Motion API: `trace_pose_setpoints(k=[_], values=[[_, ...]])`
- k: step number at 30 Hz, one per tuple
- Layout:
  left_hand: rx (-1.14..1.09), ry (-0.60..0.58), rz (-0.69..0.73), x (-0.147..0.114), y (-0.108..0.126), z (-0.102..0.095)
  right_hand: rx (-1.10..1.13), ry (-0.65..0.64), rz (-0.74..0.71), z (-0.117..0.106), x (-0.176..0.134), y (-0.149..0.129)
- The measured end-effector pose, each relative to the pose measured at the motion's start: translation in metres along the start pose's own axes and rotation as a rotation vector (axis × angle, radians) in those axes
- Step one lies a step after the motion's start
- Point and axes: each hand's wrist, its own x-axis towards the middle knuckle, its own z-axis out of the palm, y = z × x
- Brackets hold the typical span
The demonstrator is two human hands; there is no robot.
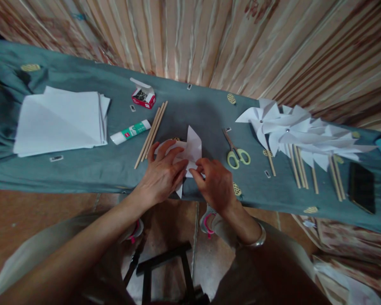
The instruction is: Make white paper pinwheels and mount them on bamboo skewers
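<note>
A white paper pinwheel (pixel 194 146), its blades partly folded, lies at the near edge of the cloth-covered table between my hands. My left hand (pixel 165 171) is curled over its left side, thumb and fingers pressing the paper near the middle. From the right, my right hand (pixel 214 180) pinches the paper's right edge between thumb and forefinger. My fingers and palms cover much of the sheet, so its centre is partly hidden. Several wooden sticks (pixel 151 134) lie just left of the paper. Scissors with pale green handles (pixel 238 157) rest to the right of my right hand.
A stack of white paper (pixel 60 123) lies at the left. Nearer are a glue stick (pixel 131 131) and an open red box (pixel 143 96) of small dark pieces. On the right, several finished pinwheels (pixel 292 129) overlap beside a phone (pixel 362 187). A curtain (pixel 190 42) hangs behind the table.
</note>
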Motion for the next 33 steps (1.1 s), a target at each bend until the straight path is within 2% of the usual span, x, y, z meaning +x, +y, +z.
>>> trace_pose_setpoints(k=[4, 7, 15, 21, 24, 28, 33], values=[[0.016, -0.005, 0.006, -0.002, 0.001, -0.002, -0.099, 0.001, -0.078, -0.003, -0.002, 0.001], [0.018, 0.001, 0.024, -0.003, 0.000, -0.004, -0.088, 0.017, -0.102, -0.004, -0.003, 0.003], [-0.092, 0.114, 0.048, -0.003, -0.002, -0.008, -0.056, 0.008, -0.101, -0.002, -0.002, 0.004], [-0.206, 0.161, -0.080, -0.001, -0.011, -0.020, -0.010, 0.080, -0.165, -0.006, -0.001, 0.004], [-0.234, 0.195, -0.149, -0.001, -0.015, -0.025, -0.074, 0.094, -0.237, -0.007, 0.002, 0.000], [-0.240, 0.204, -0.149, -0.003, -0.017, -0.027, -0.129, 0.035, -0.292, -0.003, 0.006, -0.004], [-0.210, 0.214, -0.144, -0.007, -0.019, -0.028, -0.162, 0.021, -0.299, 0.004, 0.006, -0.001]])
